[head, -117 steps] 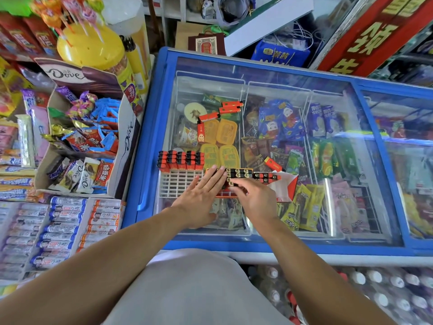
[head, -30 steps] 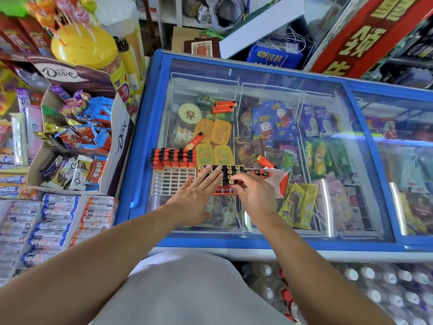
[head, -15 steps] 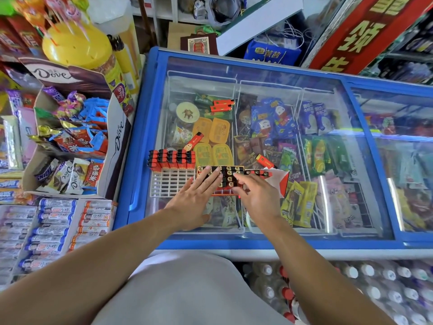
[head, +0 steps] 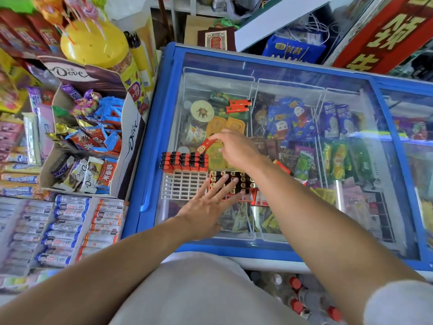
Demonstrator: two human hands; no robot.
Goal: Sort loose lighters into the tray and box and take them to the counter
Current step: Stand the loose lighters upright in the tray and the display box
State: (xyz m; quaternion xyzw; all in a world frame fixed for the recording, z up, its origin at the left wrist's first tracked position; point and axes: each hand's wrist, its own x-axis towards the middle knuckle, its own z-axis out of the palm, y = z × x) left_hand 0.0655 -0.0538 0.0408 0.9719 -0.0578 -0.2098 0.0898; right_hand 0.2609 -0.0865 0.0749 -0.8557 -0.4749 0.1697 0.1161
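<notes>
Where it earlier touched the box (head: pixel 234 184), the right hand (head: pixel 236 148) now pinches a loose lighter (head: pixel 206 145).

Glossy glass freezer lid (head: pixel 293 73), white plastic grid tray (head: pixel 182 185), shiny plastic lighters (head: pixel 185 160).

Bare forearms, pale clothing

Both arms are uncovered to the hands; a light grey-white garment (head: pixel 194 292) covers the torso, its short sleeve (head: pixel 398 303) near right.

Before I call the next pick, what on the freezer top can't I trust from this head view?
- Box: right half hidden by the right forearm, near rows by the left hand; fill unknown.
- Right hand on the loose lighter: grip unclear.
- Lighter by the forearm: mostly covered.
</notes>
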